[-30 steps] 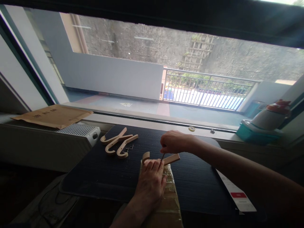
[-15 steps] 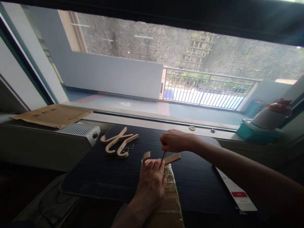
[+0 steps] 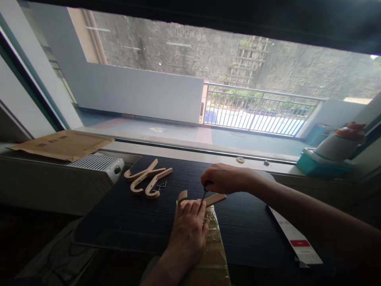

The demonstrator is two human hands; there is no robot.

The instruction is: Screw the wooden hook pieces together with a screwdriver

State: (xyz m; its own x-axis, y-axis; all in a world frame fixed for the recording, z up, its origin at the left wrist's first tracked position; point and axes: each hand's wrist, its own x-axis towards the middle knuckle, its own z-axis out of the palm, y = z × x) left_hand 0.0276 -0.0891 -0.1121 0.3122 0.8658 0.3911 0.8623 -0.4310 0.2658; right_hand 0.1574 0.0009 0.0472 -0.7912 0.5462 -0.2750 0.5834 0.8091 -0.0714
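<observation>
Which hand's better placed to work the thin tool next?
The right hand, I'd say: it grips the thin tool, which points down toward the curved wooden piece. The left hand lies over that piece atop the taped box, seemingly steadying it, so looks less free.

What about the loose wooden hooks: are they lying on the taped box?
No, the loose wooden hooks lie on the dark table, to the left of the taped box.

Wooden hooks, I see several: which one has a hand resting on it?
The hook at the taped box, partly covered by the left hand. The other three hooks lie clustered on the dark table, untouched.
</observation>
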